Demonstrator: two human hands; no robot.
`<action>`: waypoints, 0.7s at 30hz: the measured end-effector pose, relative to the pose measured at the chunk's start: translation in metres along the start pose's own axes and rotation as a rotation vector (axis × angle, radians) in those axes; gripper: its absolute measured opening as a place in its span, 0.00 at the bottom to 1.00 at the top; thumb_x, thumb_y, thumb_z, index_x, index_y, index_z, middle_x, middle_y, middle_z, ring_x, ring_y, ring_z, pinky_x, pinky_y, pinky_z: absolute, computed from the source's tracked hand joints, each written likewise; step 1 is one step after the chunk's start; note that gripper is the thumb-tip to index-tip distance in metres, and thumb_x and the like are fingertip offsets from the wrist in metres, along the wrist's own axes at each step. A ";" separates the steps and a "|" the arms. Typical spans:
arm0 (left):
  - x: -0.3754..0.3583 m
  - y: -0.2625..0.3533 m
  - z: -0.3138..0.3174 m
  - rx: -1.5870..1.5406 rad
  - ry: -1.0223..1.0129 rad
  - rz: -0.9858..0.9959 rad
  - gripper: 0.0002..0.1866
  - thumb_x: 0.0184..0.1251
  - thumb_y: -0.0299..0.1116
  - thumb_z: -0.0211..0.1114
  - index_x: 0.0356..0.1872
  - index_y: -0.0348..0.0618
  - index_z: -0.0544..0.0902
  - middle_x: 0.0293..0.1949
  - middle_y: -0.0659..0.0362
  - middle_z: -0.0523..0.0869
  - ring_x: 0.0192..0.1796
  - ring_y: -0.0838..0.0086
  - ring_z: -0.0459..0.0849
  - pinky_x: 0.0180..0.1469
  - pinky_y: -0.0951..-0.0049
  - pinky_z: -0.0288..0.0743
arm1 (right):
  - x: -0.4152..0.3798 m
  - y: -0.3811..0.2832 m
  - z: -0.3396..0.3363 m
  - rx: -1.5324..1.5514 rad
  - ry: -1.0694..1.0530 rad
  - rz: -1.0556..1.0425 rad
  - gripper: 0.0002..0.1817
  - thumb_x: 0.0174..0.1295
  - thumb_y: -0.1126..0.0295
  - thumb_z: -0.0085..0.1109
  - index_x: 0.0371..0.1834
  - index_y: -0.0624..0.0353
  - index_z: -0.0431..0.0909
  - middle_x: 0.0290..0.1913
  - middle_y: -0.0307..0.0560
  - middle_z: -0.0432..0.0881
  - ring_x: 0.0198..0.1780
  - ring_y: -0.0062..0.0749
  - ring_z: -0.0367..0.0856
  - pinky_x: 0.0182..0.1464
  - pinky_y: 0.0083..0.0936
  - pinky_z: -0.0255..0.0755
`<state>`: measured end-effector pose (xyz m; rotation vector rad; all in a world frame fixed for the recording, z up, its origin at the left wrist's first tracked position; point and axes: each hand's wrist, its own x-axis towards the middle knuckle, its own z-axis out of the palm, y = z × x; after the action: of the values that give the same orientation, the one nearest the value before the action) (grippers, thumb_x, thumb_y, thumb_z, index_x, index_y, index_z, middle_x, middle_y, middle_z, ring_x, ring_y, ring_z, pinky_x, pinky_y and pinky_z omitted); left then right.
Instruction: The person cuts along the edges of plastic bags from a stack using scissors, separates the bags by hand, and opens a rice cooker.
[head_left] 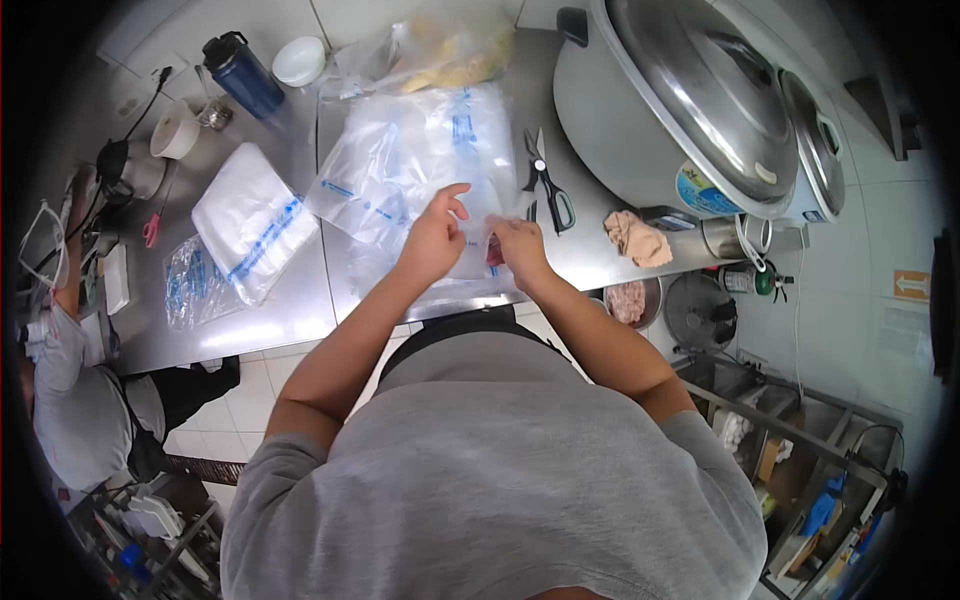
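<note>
Commercial kitchen, prep area. Stainless steel bench (260, 320) w/ stacks of clear plastic bags (250, 225), kitchen scissors (545, 185), insulated bottle (243, 75). Two very large rice cookers (690, 110) w/ steel lids on the right side. Bowl of raw meat (630, 300) just below bench edge. White tiled floor (245, 400), wire shelving (800, 440) w/ supplies. Another worker's sleeve (70, 400) at left.

Your surface (290, 320) is stainless steel. On it lie clear plastic bags (420, 170), a bag stack (250, 220), scissors (545, 180) and a cloth (637, 238). A blue bottle (242, 75) and large cooker (690, 110) stand at the rear.
</note>
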<state>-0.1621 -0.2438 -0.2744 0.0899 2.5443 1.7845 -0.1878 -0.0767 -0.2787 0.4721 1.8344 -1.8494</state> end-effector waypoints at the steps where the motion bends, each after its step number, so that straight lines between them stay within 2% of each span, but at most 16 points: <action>1: 0.000 -0.010 -0.006 0.074 0.021 0.082 0.34 0.54 0.15 0.59 0.65 0.48 0.68 0.42 0.60 0.78 0.31 0.77 0.75 0.34 0.76 0.72 | 0.000 0.003 -0.003 -0.034 0.018 0.011 0.15 0.63 0.62 0.60 0.26 0.64 0.79 0.21 0.43 0.79 0.19 0.27 0.75 0.23 0.23 0.71; 2: -0.002 -0.021 -0.015 0.150 0.039 0.159 0.33 0.54 0.16 0.58 0.64 0.47 0.68 0.41 0.60 0.78 0.32 0.77 0.75 0.34 0.76 0.72 | -0.002 0.008 -0.006 -0.032 0.044 0.005 0.15 0.63 0.63 0.61 0.25 0.64 0.79 0.21 0.43 0.79 0.19 0.26 0.75 0.22 0.22 0.70; 5: -0.007 -0.012 -0.016 0.043 -0.027 0.066 0.30 0.59 0.19 0.62 0.64 0.45 0.67 0.42 0.61 0.77 0.35 0.78 0.76 0.38 0.77 0.73 | -0.006 0.011 -0.011 -0.043 0.069 -0.079 0.14 0.60 0.65 0.63 0.23 0.65 0.79 0.20 0.44 0.79 0.19 0.24 0.76 0.20 0.20 0.68; 7: -0.011 0.011 -0.002 -0.190 -0.071 -0.123 0.29 0.61 0.21 0.65 0.64 0.44 0.67 0.44 0.61 0.77 0.36 0.78 0.76 0.40 0.77 0.74 | -0.017 0.008 0.004 -0.078 0.031 -0.179 0.13 0.60 0.66 0.64 0.24 0.65 0.79 0.21 0.44 0.79 0.19 0.22 0.75 0.20 0.20 0.67; 8: -0.012 0.016 0.001 -0.221 -0.114 -0.146 0.29 0.63 0.24 0.67 0.64 0.44 0.67 0.46 0.61 0.76 0.38 0.78 0.76 0.42 0.77 0.75 | -0.022 0.004 0.012 -0.105 0.026 -0.150 0.13 0.60 0.66 0.64 0.24 0.65 0.80 0.20 0.43 0.78 0.18 0.20 0.74 0.20 0.19 0.66; 11: -0.010 0.006 0.001 -0.607 -0.127 -0.112 0.30 0.62 0.23 0.67 0.64 0.43 0.67 0.46 0.60 0.76 0.39 0.79 0.76 0.41 0.77 0.75 | -0.020 0.008 0.013 -0.132 -0.004 -0.236 0.15 0.61 0.64 0.64 0.22 0.65 0.80 0.18 0.41 0.77 0.17 0.20 0.72 0.19 0.19 0.65; 14: -0.008 -0.012 -0.011 -0.628 -0.119 -0.091 0.30 0.61 0.23 0.67 0.64 0.43 0.67 0.45 0.60 0.76 0.39 0.79 0.77 0.43 0.77 0.74 | -0.026 0.000 0.012 -0.135 0.009 -0.224 0.18 0.62 0.62 0.65 0.20 0.65 0.80 0.16 0.41 0.76 0.17 0.20 0.72 0.19 0.18 0.65; 17: -0.009 -0.011 -0.018 -0.493 -0.064 -0.124 0.29 0.61 0.23 0.68 0.63 0.44 0.69 0.47 0.60 0.75 0.40 0.80 0.76 0.44 0.78 0.74 | -0.023 0.004 0.008 -0.119 0.008 -0.181 0.19 0.62 0.61 0.65 0.20 0.65 0.79 0.17 0.41 0.77 0.16 0.19 0.71 0.20 0.17 0.64; 21: -0.020 0.023 0.008 -0.420 -0.010 -0.130 0.29 0.60 0.25 0.70 0.62 0.44 0.70 0.47 0.61 0.75 0.41 0.81 0.76 0.42 0.78 0.74 | -0.022 0.007 0.006 -0.146 -0.075 -0.233 0.15 0.62 0.61 0.66 0.29 0.64 0.84 0.21 0.41 0.79 0.20 0.20 0.74 0.22 0.18 0.66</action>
<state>-0.1408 -0.2302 -0.2556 -0.0753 2.0574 2.2039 -0.1655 -0.0800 -0.2716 0.1399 2.0260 -1.8338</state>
